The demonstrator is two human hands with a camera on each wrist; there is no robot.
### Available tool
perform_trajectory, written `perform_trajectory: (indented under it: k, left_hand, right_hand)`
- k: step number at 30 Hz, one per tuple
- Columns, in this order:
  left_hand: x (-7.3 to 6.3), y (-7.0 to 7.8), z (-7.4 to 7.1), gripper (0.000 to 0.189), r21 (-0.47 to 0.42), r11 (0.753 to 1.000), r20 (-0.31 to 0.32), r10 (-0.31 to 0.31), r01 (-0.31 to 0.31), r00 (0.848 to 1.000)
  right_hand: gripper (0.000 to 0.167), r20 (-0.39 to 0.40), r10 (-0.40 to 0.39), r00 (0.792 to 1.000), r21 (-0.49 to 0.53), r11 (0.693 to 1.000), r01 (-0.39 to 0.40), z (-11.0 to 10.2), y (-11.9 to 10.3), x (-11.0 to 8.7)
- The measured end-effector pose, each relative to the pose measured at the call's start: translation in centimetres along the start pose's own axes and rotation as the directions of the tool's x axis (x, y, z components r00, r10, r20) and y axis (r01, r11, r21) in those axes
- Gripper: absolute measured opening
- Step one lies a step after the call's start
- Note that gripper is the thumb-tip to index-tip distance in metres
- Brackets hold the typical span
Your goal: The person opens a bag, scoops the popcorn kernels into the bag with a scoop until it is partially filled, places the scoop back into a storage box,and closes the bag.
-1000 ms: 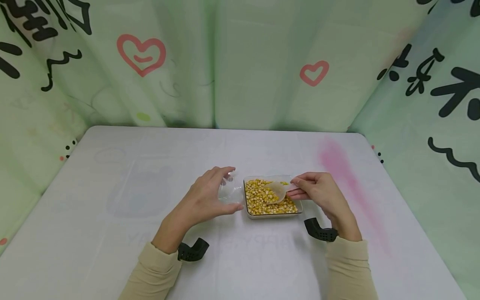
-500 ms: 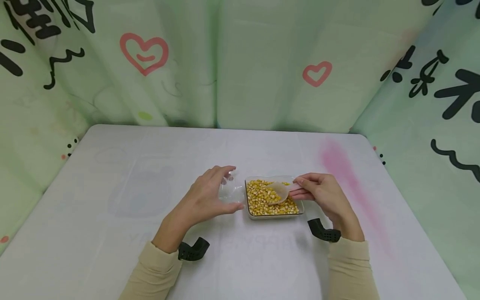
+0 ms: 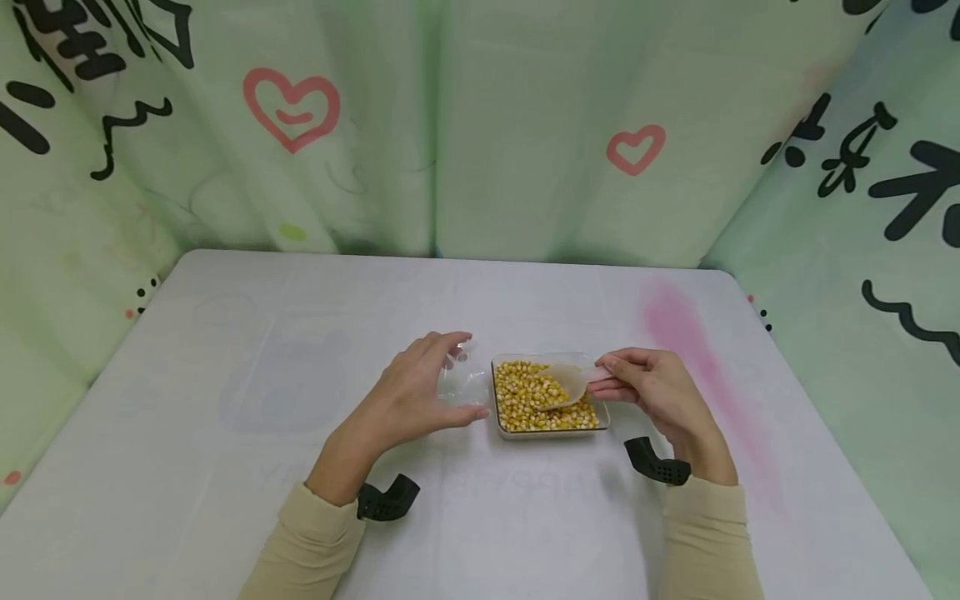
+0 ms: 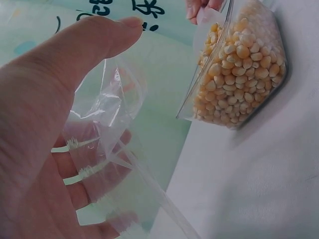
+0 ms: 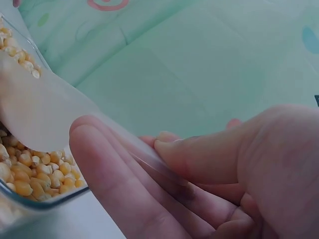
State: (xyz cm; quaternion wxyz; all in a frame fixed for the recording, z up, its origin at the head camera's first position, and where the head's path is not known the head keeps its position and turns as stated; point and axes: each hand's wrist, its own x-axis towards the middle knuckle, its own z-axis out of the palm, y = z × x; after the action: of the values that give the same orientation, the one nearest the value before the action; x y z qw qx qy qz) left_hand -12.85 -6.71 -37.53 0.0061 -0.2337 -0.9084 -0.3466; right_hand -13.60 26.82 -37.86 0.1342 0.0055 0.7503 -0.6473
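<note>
My left hand (image 3: 412, 387) curves round a clear plastic bag (image 4: 112, 109), thumb on one side and fingers on the other; the fingers show through the film. To its right, a clear rectangular container (image 3: 607, 417) holds yellow corn kernels (image 4: 239, 74). My right hand (image 3: 652, 387) pinches the handle of a whitish translucent scoop (image 3: 566, 383) between thumb and fingers. The bowl of the scoop lies among the kernels, at the container's right half. In the right wrist view, the scoop (image 5: 50, 107) slants down over the container's rim into the corn.
A white table (image 3: 300, 500) with a pink smear lies under everything. Green curtains (image 3: 510, 125) with hearts and dark lettering stand behind it and at both sides. Black wrist straps (image 3: 388, 498) are worn on both arms, above beige sleeves.
The right hand has drawn the scoop slightly to the right through the corn. The left hand and bag keep nearly the same place.
</note>
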Motion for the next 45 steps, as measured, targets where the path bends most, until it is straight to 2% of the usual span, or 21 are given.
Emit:
perform_trajectory:
  k: [10,17,21,26,34,45]
  left_hand:
    - [0.12,-0.03,-0.09,0.086,-0.002,1.0,0.006,-0.003,0.003,1.0]
    - [0.11,-0.14,-0.01,0.086,0.008,1.0,0.008,-0.005,0.005,1.0]
    - [0.05,-0.18,-0.04,0.086,0.01,1.0,0.007,-0.009,0.009,1.0]
    - [0.01,-0.16,-0.08,0.086,0.007,1.0,0.016,-0.016,0.016,1.0]
    - [0.02,-0.29,0.07,0.085,0.004,1.0,0.015,-0.01,0.01,1.0]
    - [0.02,-0.2,0.1,0.086,0.001,1.0,0.022,-0.003,0.003,1.0]
  right_hand:
    - [0.042,0.035,-0.024,0.999,0.072,0.997,0.021,-0.65,0.1,-0.04]
    - [0.038,0.08,-0.049,0.996,0.092,0.995,0.041,-0.87,0.05,-0.13]
    - [0.038,0.09,-0.032,0.995,0.075,0.997,0.025,-0.79,-0.16,-0.14]
    - [0.044,0.074,-0.02,0.997,0.005,1.0,0.02,-0.54,-0.51,-0.16]
    - [0.043,0.047,-0.012,0.999,-0.068,0.998,0.016,-0.27,-0.7,-0.26]
    - [0.046,0.02,-0.022,1.0,0.01,1.0,0.022,-0.3,-0.36,-0.27]
